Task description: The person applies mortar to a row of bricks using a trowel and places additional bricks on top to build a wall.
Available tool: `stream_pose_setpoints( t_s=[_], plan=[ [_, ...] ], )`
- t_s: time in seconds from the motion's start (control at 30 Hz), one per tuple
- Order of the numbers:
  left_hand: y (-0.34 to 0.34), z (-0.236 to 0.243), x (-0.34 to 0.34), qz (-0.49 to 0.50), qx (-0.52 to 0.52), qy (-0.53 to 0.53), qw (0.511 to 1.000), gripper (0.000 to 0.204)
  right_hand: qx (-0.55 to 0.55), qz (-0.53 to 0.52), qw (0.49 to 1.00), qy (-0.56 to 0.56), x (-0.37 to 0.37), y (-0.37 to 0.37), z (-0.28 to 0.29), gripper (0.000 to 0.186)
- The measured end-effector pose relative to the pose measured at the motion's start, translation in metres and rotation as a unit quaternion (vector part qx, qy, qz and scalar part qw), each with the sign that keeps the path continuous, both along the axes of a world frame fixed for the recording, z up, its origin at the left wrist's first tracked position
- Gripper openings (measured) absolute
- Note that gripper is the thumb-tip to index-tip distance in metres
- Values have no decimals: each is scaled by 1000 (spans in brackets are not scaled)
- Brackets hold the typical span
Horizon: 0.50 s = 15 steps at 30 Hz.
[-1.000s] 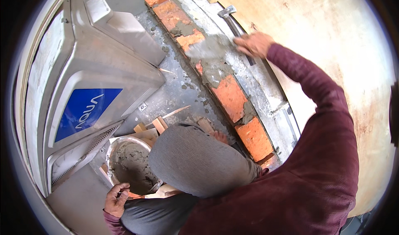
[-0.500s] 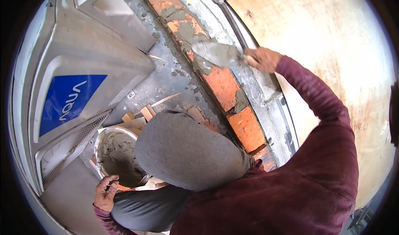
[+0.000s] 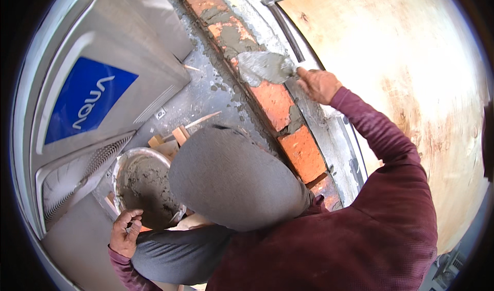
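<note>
My right hand (image 3: 319,87) grips a mortar-coated trowel (image 3: 265,67), whose blade lies over mortar on a row of red bricks (image 3: 270,103). My left hand (image 3: 124,232) rests by my left knee beside a bucket (image 3: 118,175) of wet grey mortar, its fingers loosely curled and apart, with nothing visible in them. An orange brick (image 3: 303,154) sits lower in the row, with mortar in the joint above it.
A large grey machine (image 3: 77,44) with a blue panel stands at left. A hammer (image 3: 283,18) lies on the pale strip beside the bricks. A broad plywood board (image 3: 411,85) fills the right. Wood offcuts (image 3: 180,134) lie behind the bucket. My grey-clad knee covers part of the floor.
My right hand has drawn down toward me with the trowel, and its blade now carries a visible lump of mortar. The view has shifted, and my left hand sits lower-left in it.
</note>
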<state>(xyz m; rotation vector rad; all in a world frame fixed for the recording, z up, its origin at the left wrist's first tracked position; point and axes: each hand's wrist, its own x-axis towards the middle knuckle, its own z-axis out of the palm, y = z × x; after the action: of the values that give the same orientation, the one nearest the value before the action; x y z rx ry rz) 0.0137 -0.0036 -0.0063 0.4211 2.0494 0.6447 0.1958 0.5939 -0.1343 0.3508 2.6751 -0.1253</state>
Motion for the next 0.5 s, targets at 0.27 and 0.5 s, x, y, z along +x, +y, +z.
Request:
stream_pose_setpoints(
  t_s=[0.27,0.5],
  plan=[
    [-3,30,24,-37,24,80,996,49,181,241,943,-138,-84,-82,128,16],
    [-1,47,35,-53,117,136,982,39,376,327,839,-220,-216,-138,59,43]
  ],
)
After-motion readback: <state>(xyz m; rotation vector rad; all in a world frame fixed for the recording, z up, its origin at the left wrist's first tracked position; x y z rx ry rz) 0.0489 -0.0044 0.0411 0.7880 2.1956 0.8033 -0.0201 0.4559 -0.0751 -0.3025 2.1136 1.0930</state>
